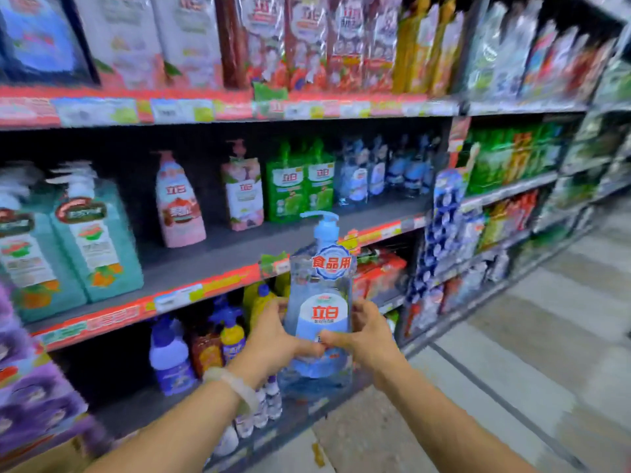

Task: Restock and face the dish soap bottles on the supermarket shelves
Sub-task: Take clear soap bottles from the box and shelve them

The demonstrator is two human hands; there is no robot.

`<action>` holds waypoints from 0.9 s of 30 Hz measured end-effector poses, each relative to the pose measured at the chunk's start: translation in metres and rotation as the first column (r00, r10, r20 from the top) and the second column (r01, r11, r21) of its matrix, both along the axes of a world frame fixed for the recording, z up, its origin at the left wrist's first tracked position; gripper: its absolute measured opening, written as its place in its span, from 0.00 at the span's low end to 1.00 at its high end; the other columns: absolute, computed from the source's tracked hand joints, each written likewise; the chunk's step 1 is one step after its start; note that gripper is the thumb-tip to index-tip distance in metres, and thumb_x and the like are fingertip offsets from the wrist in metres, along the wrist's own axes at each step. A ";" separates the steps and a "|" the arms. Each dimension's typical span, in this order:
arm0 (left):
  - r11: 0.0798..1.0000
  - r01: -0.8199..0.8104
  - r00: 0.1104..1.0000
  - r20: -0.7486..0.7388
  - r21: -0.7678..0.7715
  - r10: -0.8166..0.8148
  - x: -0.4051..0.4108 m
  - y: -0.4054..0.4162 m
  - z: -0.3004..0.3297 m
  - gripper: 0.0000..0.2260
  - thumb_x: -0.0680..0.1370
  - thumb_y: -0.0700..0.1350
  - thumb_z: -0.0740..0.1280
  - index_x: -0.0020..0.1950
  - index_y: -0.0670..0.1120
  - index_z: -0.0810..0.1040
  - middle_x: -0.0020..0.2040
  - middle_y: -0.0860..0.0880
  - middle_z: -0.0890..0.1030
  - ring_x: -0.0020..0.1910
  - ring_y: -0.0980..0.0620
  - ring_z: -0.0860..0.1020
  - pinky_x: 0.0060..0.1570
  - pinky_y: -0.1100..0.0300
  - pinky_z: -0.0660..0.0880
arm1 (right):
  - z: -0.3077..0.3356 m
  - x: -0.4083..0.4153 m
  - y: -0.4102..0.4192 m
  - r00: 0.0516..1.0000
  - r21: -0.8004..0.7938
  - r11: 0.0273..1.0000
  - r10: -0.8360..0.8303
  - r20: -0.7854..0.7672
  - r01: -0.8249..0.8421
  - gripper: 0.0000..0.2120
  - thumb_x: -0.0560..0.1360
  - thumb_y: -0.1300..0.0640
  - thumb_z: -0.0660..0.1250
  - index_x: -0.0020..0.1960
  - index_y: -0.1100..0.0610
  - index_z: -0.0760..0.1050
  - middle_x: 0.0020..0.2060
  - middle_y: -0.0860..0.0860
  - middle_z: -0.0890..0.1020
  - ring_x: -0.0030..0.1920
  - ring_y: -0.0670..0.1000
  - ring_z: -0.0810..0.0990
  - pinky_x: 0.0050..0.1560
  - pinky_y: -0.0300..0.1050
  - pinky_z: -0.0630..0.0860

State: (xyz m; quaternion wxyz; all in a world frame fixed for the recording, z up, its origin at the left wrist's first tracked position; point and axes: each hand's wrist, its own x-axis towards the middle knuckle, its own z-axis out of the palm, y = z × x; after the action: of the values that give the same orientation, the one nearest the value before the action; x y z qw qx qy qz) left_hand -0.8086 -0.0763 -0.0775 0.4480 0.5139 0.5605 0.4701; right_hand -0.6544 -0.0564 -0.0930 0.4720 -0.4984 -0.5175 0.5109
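Note:
A clear dish soap bottle [321,288] with a light blue pump and a blue-and-white label is held upright in front of the shelves, label toward me. My left hand [273,339] grips its lower left side. My right hand [362,336] grips its lower right side, thumb across the label. Behind it, on the middle shelf [218,257], similar clear blue bottles [375,172] stand in a group at the back right. Green refill pouches [298,186] and two pink pump bottles [179,203] stand left of them.
Large teal pump bottles [95,233] fill the middle shelf's left end. The top shelf holds refill packs [307,42]. The lower shelf has blue, orange and yellow bottles [205,343]. A cardboard box [58,459] sits at bottom left. The tiled aisle floor [529,353] runs right.

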 end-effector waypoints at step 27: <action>0.974 0.139 0.987 -0.105 0.181 -0.121 0.127 0.470 0.040 0.34 0.59 0.35 0.80 0.58 0.47 0.65 0.56 0.46 0.78 0.54 0.48 0.79 0.52 0.50 0.79 | 0.057 0.128 0.433 0.994 0.163 0.980 -0.112 -0.023 0.114 0.27 0.66 0.69 0.75 0.59 0.58 0.68 0.50 0.50 0.79 0.48 0.43 0.79 0.39 0.32 0.79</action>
State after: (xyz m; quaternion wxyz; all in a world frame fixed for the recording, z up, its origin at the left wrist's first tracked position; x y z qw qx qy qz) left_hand -0.6820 0.3937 -0.0379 0.4008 0.6107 0.4991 0.4662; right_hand -0.5260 0.3768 -0.0361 0.5430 -0.4830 -0.5256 0.4424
